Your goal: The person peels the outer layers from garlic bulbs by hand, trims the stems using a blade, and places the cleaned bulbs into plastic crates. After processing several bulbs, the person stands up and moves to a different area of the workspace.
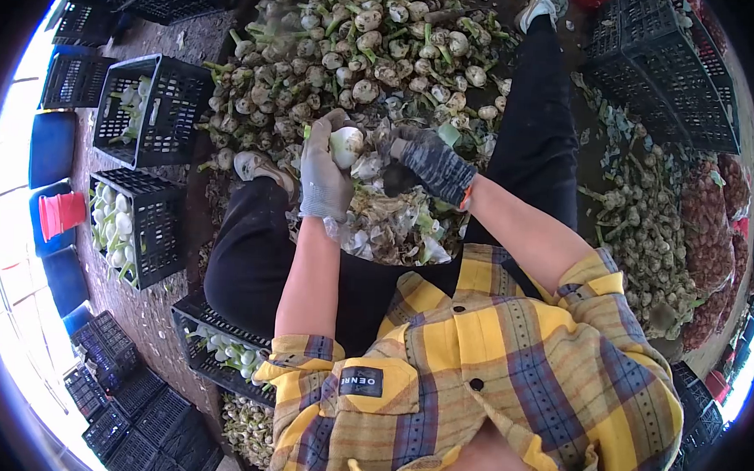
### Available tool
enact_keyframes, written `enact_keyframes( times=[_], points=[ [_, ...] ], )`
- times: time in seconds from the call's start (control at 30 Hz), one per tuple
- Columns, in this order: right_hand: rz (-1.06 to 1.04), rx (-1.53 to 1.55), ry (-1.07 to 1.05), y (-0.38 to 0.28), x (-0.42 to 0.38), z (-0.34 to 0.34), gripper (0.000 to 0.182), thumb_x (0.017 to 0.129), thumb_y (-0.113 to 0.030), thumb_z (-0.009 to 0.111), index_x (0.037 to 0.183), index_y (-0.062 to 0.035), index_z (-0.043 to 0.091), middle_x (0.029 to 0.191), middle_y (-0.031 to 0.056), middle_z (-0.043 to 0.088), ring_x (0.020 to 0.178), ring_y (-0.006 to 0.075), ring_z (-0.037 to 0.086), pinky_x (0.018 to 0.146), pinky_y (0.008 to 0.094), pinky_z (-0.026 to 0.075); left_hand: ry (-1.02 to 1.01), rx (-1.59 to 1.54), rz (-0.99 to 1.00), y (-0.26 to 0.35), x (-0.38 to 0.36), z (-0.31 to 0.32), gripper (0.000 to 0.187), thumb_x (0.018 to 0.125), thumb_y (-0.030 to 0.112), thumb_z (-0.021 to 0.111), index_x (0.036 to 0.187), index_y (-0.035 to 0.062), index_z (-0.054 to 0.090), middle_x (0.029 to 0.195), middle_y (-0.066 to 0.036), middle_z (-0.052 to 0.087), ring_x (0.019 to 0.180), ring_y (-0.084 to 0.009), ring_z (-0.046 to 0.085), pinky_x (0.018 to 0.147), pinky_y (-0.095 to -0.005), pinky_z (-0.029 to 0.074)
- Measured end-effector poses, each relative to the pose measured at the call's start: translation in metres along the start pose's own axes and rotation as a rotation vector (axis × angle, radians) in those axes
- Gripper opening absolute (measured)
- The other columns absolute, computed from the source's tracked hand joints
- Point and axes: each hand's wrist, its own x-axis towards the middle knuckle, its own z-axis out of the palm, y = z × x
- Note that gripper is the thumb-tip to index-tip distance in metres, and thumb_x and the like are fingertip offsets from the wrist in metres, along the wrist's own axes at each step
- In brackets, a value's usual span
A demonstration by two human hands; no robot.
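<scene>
My left hand [326, 170], in a pale grey glove, is wrapped round a white bulb [345, 147] with a short green stem end. Close to its right is my right hand [435, 162], in a dark striped glove, its fingers curled toward the bulb; what they hold, if anything, is too small to make out. Beyond both hands lies a large heap of soil-stained bulbs [366, 91] with green stems. Loose peeled skins [398, 224] cover the ground between my legs, beneath the hands.
Black crates with cleaned white bulbs [112, 228] stand at the left, near a red container [61, 215]. More bulbs [650, 239] are piled at the right beside red mesh sacks [707, 225]. A black crate [666, 75] stands at the upper right.
</scene>
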Motion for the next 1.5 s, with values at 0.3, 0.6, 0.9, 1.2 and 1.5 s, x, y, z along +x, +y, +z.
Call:
enact_keyframes(
  times=[0.3,0.6,0.9,1.2,1.5],
  points=[
    [0.047,0.143,-0.005,-0.012,0.006,0.025,0.023,0.08,-0.016,0.065,0.095,-0.0001,0.058,0.082,0.0109,0.064,0.068,0.0182,0.065,0.057,0.0287,0.054,-0.056,0.334,0.221,0.002,-0.01,0.004,0.045,0.092,0.038,0.038,0.105,-0.0016,0.055,0.092,-0.009,0.057,0.078,-0.0164,0.056,0.07,-0.0283,0.047],
    [-0.057,0.088,0.018,-0.003,0.002,0.021,0.023,0.081,-0.01,0.062,0.099,0.0038,0.057,0.086,0.0102,0.064,0.074,0.014,0.062,0.067,0.0267,0.052,-0.003,0.137,0.059,0.007,-0.013,0.009,0.041,0.09,0.041,0.042,0.103,0.0045,0.056,0.087,-0.007,0.058,0.071,-0.0148,0.057,0.056,-0.0292,0.049],
    [-0.024,-0.705,0.068,0.012,0.007,-0.006,0.022,0.083,-0.02,0.057,0.097,-0.0029,0.061,0.083,0.0153,0.064,0.073,0.0264,0.061,0.068,0.0338,0.049,0.024,-0.491,-0.205,0.009,0.001,-0.005,0.035,0.092,0.035,0.039,0.089,0.0068,0.059,0.079,-0.008,0.063,0.08,-0.0243,0.062,0.071,-0.0374,0.054],
    [-0.256,-0.922,-0.239,-0.01,0.003,0.005,0.027,0.077,-0.028,0.06,0.093,-0.0069,0.064,0.09,0.0161,0.063,0.08,0.0317,0.06,0.073,0.0355,0.048,0.091,-0.35,-0.202,0.0,-0.001,-0.001,0.026,0.087,0.029,0.048,0.094,0.0061,0.057,0.086,-0.007,0.061,0.082,-0.023,0.061,0.074,-0.0349,0.053],
    [-0.001,-0.852,0.119,0.037,-0.011,-0.05,0.038,0.082,-0.035,0.051,0.101,-0.0046,0.062,0.095,0.0197,0.062,0.09,0.036,0.058,0.08,0.0402,0.045,0.283,-0.226,-0.642,-0.05,0.042,-0.024,0.029,0.086,0.031,0.05,0.093,0.0033,0.053,0.079,-0.013,0.06,0.065,-0.0245,0.062,0.044,-0.0276,0.054]
  ],
)
